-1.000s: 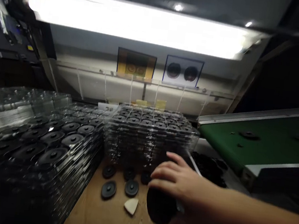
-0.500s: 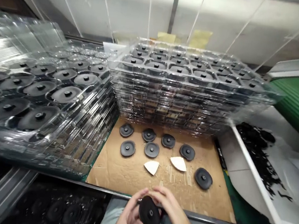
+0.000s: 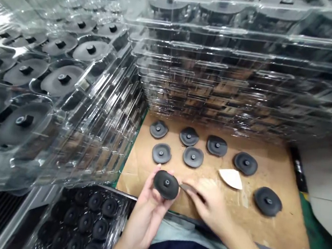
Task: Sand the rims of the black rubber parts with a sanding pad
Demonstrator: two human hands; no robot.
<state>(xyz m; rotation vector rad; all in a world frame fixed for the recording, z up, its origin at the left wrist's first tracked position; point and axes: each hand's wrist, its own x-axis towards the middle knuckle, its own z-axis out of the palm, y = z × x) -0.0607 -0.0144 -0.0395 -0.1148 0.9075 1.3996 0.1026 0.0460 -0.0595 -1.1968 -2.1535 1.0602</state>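
Note:
My left hand [image 3: 151,209] grips a black oval disc [image 3: 165,186], a moulded part with a small round stub in its middle, and tilts its stub face towards me. At the disc's right edge, my right hand [image 3: 207,204] is closed around a thin dark blade [image 3: 188,188], which looks like a small knife; its handle is hidden in the fingers. The blade's tip meets or nearly meets the rim. Beyond my hands, several similar black discs [image 3: 193,157] lie stub up on a cardboard sheet [image 3: 135,173]. A white rounded-triangular piece [image 3: 231,178] lies right of my right hand.
Tall stacks of clear plastic trays [image 3: 239,69] rise behind the cardboard, and more trays [image 3: 102,104] stand at the left, their top pockets filled with discs. Below left, another tray [image 3: 116,231] holds black discs. A dark pen-like tool [image 3: 298,169] lies beside a white bin wall [image 3: 330,169].
My view has tipped down and closer. My right hand has moved off the disc and now holds a blade at its edge; the left keeps the disc. One white piece no longer shows.

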